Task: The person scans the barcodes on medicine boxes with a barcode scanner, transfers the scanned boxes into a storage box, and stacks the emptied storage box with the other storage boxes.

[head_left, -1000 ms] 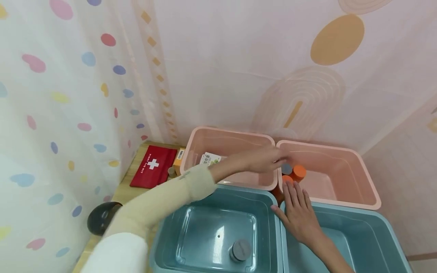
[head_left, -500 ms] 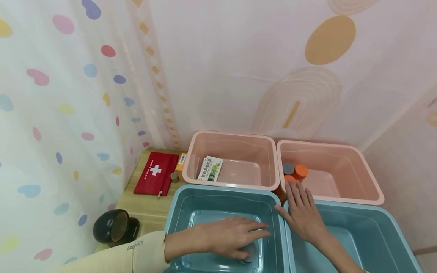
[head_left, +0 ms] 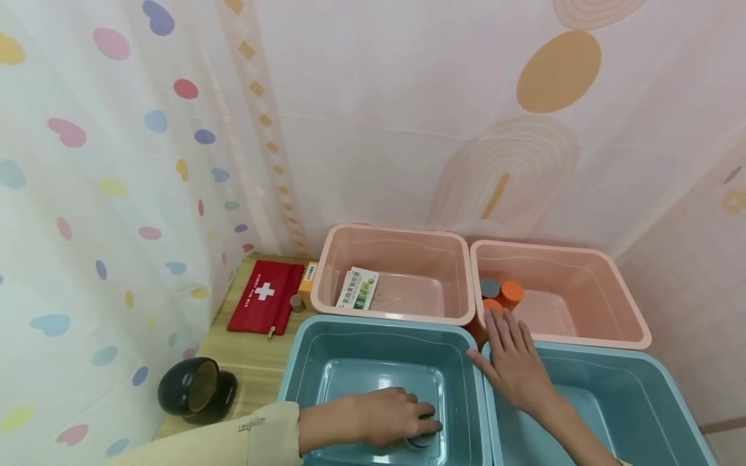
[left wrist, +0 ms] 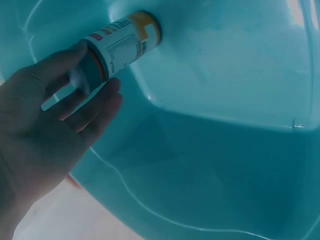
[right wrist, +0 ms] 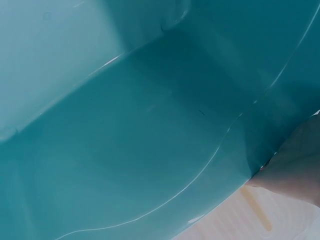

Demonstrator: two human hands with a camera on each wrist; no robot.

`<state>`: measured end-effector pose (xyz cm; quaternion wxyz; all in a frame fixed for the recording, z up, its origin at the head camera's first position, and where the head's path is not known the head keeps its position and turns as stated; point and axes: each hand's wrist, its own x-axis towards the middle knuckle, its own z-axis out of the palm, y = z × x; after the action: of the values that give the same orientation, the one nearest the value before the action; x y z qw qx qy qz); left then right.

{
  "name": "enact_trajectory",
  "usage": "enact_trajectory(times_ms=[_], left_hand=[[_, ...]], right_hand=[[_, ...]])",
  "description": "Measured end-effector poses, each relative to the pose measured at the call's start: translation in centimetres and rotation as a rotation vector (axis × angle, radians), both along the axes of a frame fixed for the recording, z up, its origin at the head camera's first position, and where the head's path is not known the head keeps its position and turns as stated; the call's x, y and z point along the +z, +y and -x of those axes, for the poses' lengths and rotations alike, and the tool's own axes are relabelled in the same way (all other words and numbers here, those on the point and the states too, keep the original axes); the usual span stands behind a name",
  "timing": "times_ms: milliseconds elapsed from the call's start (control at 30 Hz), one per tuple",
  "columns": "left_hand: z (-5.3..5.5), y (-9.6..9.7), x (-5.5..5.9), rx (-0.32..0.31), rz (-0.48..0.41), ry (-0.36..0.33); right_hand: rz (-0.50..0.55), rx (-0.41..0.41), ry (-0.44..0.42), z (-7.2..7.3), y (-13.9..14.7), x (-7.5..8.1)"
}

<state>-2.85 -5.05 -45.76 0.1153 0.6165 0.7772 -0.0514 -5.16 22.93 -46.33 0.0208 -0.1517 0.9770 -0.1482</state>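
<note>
Backdrop: a pale fabric curtain (head_left: 373,162) fills the back, softly creased, printed with ovals, hearts and arches.
Table: and here's a yellowish wood-grain table (head_left: 250,353), showing at the left.
Blue pair: two glossy blue plastic tubs, rounded rectangles with rolled rims, the left blue tub (head_left: 379,343) and right blue tub (head_left: 635,395) side by side in front.
Pink pair: behind them, a pink plastic left tub (head_left: 408,249) and a pink plastic right tub (head_left: 588,285), smooth-walled.
Pouch: flat red zippered pouch (head_left: 250,310), white cross, "FIRST AID KIT".
Right hand: the right hand (head_left: 515,369) lies at the right blue tub's rim, fingers straight, gripping nothing.
Left hand: down in the left blue tub, the left hand (head_left: 392,417) has thumb and fingers closed around a cap.
Bottle: there it is, a white cylindrical bottle with an orange band (left wrist: 122,45), its grey cap in the grip, body reaching past the fingertips towards the tub floor; whether it's touching, I can't tell.
Orange cap: a round, matte orange cap (head_left: 511,292) sits just beyond the right fingertips.
</note>
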Motion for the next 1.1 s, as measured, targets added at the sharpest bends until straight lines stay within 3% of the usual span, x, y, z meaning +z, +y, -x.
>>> enact_trajectory(times_ms=[100, 200, 300, 433, 567, 667, 767, 933, 1000, 1100], left_hand=[[0.0, 0.6, -0.6, 0.000, 0.003, 0.019], [0.1, 0.9, -0.8, 0.021, 0.014, -0.034], [0.4, 0.8, -0.2, 0.077, -0.001, -0.086], [0.9, -0.2, 2.4, 0.223, -0.112, -0.192], [1.1, -2.4, 5.5, 0.396, -0.293, -0.366], [0.7, -4.6, 7.8, 0.522, -0.417, -0.411], [-0.2, -7.3, 9.5, 0.643, -0.538, -0.384], [-2.4, -12.8, 10.6, 0.877, -0.731, -0.406], [-3.4, -15.0, 10.6, 0.961, -0.814, -0.349], [-5.1, -18.0, 9.9, 1.087, -0.937, -0.183]], right_hand=[[0.004, 0.000, -0.002, 0.0, -0.1, -0.1], [0.010, 0.000, -0.007, 0.0, -0.3, -0.1], [0.008, -0.001, -0.002, 0.0, -0.3, 0.0], [-0.006, 0.000, 0.007, 0.1, -0.3, 0.1], [-0.006, -0.002, -0.002, 0.2, -0.2, 0.2], [-0.002, -0.005, -0.011, 0.2, -0.2, 0.3], [0.004, -0.007, -0.020, 0.2, -0.2, 0.3], [0.012, -0.009, -0.028, 0.1, -0.3, 0.3], [0.012, -0.009, -0.027, 0.0, -0.3, 0.3], [0.007, -0.011, -0.020, 0.0, -0.2, 0.3]])
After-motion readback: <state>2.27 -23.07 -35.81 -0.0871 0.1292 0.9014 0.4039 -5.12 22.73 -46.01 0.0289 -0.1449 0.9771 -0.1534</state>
